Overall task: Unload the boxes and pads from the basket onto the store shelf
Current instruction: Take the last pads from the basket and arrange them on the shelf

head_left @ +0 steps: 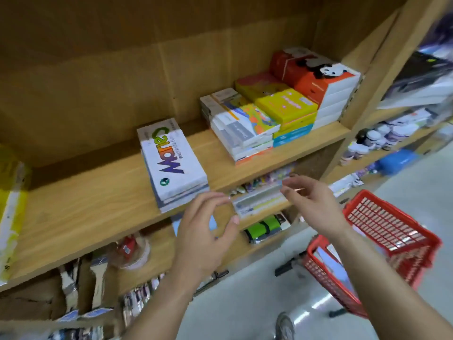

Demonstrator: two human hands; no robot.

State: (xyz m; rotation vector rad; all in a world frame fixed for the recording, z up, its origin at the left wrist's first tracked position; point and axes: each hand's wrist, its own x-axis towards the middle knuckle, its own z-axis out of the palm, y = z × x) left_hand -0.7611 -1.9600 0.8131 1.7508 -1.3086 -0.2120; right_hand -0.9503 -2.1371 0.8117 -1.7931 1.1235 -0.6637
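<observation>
Wooden store shelf [103, 192] carries a white pad stack [172, 160] at centre and stacked colourful boxes [282, 106] toward two o'clock. At four o'clock, a red basket [392, 231] holds something pale, too blurred to identify. Both hands, left [203, 236] and right [316, 207], hover empty with fingers loosely spread.

Only readable print is on the white pad [172, 160] lying on the wooden shelf [98, 204]: big purple "Marie" plus green "Cal". The smaller line beside it is too blurry.
</observation>
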